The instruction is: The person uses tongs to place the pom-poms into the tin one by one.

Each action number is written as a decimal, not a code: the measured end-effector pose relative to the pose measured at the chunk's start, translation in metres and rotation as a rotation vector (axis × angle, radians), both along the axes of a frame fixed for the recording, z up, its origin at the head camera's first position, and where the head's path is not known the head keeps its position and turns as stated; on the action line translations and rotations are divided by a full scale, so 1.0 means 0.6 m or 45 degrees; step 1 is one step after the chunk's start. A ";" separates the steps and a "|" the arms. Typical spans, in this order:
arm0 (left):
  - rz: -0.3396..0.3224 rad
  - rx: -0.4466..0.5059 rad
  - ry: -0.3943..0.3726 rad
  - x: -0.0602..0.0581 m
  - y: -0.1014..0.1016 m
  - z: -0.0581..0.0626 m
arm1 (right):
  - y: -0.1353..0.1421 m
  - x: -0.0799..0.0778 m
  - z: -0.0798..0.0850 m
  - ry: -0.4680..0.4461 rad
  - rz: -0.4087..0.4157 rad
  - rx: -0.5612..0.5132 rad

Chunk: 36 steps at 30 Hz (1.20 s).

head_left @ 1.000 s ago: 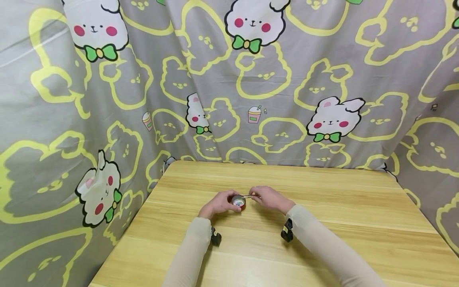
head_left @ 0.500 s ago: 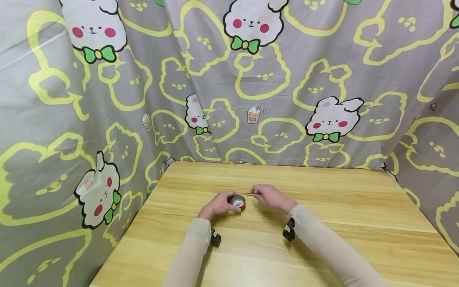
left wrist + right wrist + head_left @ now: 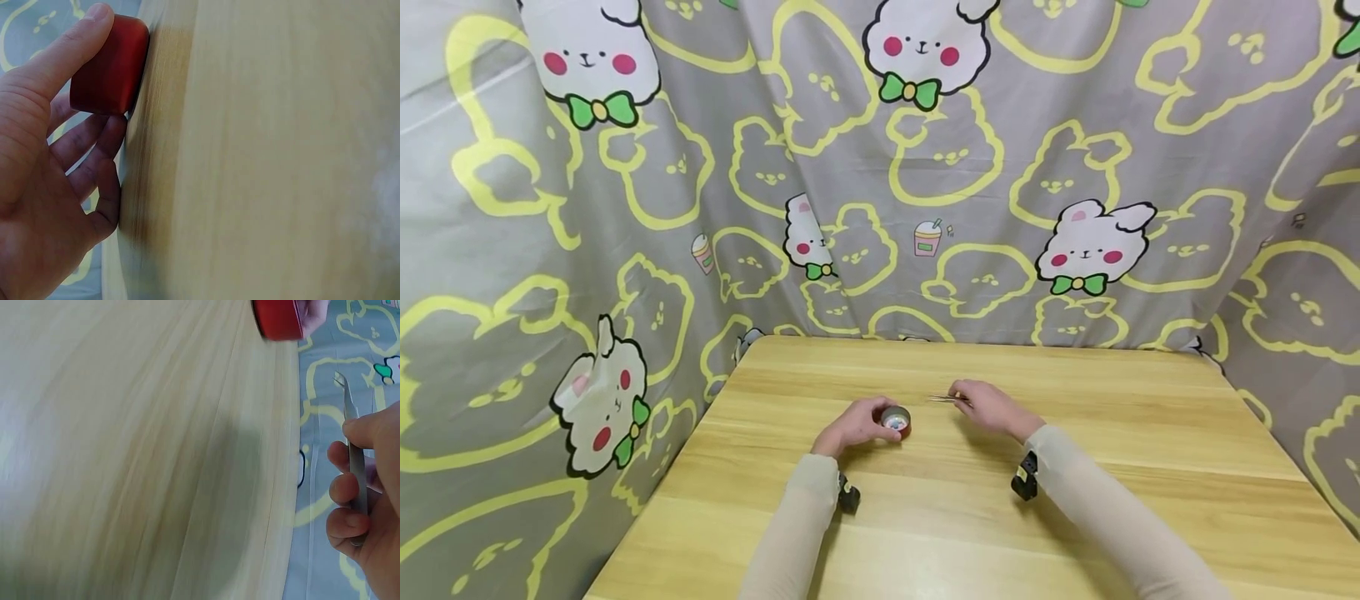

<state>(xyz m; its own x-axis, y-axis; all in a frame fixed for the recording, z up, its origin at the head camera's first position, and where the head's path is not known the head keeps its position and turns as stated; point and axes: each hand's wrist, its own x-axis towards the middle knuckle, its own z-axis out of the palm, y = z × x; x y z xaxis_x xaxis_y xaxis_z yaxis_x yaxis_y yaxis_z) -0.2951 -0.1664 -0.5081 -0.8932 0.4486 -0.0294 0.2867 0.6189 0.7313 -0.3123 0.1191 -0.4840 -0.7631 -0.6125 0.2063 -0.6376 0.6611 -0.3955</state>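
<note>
My left hand (image 3: 854, 423) grips a small round red tin (image 3: 895, 408) that stands on the wooden table, thumb on the near side and fingers around the far side. Its top is uncovered, and something pale and multicoloured shows inside, too small to make out. In the left wrist view the tin's red side wall (image 3: 112, 69) lies between thumb and fingers. My right hand (image 3: 992, 405) pinches metal tweezers (image 3: 357, 475) with bent tips, held right of the tin and apart from it. Whether anything sits between the tips, I cannot tell.
The light wooden table (image 3: 880, 517) reaches out around both hands. A grey patterned curtain (image 3: 955, 167) hangs along its back and sides. Each wrist wears a small black camera, one on the left (image 3: 848, 495) and one on the right (image 3: 1025, 477).
My right hand has moved right and slightly back, drawing the tweezers from the tin's rim to well beside it. My left hand and the tin stay in place.
</note>
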 end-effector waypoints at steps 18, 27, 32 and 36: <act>-0.005 0.017 -0.024 0.002 -0.001 -0.008 | 0.071 -0.002 -0.013 -0.014 -0.071 0.015; 0.012 0.006 -0.032 0.003 -0.002 0.000 | 0.096 0.001 -0.016 -0.008 -0.083 0.035; 0.026 -0.017 -0.031 0.001 -0.001 0.001 | 0.107 0.003 -0.022 0.034 -0.096 0.071; 0.018 -0.027 -0.020 -0.001 0.000 0.002 | 0.115 0.005 -0.026 0.057 -0.090 0.079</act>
